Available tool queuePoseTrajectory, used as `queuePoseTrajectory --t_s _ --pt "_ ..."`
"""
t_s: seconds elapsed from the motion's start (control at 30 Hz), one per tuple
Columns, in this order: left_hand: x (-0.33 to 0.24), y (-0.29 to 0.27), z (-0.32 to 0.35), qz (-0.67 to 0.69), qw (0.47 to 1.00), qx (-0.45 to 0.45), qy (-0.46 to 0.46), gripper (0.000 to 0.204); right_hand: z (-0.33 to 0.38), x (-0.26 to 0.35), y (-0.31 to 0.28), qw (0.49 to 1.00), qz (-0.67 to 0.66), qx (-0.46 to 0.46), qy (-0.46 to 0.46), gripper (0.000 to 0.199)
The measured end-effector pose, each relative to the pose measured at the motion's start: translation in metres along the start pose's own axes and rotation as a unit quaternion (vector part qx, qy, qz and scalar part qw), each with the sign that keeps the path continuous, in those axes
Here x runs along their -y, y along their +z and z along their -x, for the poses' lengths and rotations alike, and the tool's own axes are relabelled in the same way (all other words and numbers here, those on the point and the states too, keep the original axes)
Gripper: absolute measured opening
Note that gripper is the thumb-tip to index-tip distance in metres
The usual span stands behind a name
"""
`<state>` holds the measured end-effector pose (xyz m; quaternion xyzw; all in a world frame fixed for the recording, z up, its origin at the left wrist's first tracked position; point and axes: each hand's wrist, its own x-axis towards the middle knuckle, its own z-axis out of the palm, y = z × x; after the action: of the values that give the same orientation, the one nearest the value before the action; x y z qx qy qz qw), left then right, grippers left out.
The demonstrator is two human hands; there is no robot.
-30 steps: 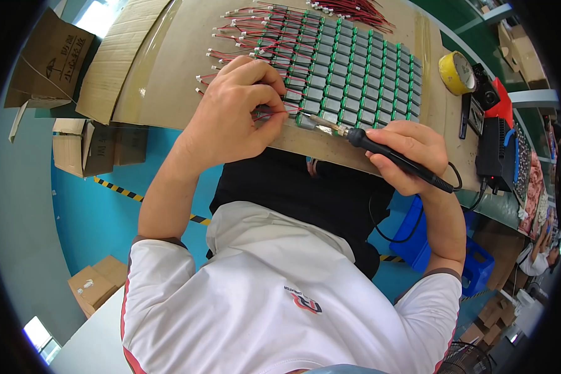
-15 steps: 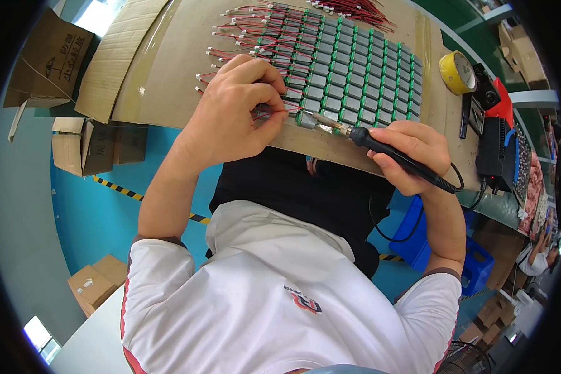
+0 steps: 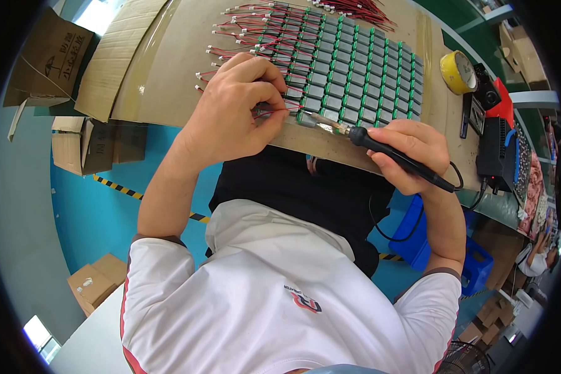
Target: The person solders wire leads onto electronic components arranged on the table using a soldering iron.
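My right hand [image 3: 414, 154] is closed round the black handle of a soldering iron [image 3: 389, 153]. The iron's tip points left, at the near-left corner of a grid of small grey battery packs with green circuit strips [image 3: 349, 75]. In a pinch, my left hand [image 3: 240, 106] holds a thin red wire [image 3: 293, 107] whose end meets the green strip at the iron's tip. Whether the tip touches the joint is too small to tell. Red and black wires with white plugs [image 3: 243, 28] stick out from the grid's left side. My left fingers hide some of them.
A bundle of loose red wires [image 3: 361, 11] lies at the table's far side. On the right are yellow tape [image 3: 458, 71] and a black soldering station [image 3: 496, 149] with a cord. Cardboard boxes [image 3: 84, 146] stand at the left, a blue stool [image 3: 421, 230] below the table.
Almost nothing differs. Both hands, the wire and the soldering iron stay in nearly the same place.
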<state>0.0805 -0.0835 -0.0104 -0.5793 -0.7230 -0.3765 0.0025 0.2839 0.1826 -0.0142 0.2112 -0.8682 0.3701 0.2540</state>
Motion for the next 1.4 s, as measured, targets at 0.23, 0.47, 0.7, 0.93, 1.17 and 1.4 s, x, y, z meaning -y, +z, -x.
queuePoseTrajectory --t_s 0.23,0.47,0.7,0.93,1.17,1.4 --pt "0.001 0.001 0.000 -0.003 1.000 -0.007 0.006 0.009 0.001 -0.001 -0.001 1.000 -0.004 -0.006 0.002 0.036" --pt "0.001 0.000 0.000 -0.002 1.000 -0.008 0.011 0.009 -0.003 0.001 -0.001 1.000 -0.005 0.001 -0.001 0.036" --pt "0.001 -0.001 0.000 0.008 1.000 -0.005 -0.001 0.010 0.002 -0.001 0.000 1.000 -0.007 -0.007 0.005 0.036" --pt "0.002 -0.002 0.001 0.047 0.999 -0.007 -0.021 0.010 0.004 0.001 -0.001 0.999 -0.015 -0.026 0.034 0.036" --pt "0.003 -0.003 0.000 0.080 0.996 -0.016 -0.041 0.011 0.006 0.001 0.001 0.996 -0.030 -0.056 0.060 0.035" --pt "0.005 -0.001 0.000 0.091 0.994 -0.029 -0.048 0.011 -0.004 0.005 -0.011 0.995 0.000 -0.074 0.064 0.035"
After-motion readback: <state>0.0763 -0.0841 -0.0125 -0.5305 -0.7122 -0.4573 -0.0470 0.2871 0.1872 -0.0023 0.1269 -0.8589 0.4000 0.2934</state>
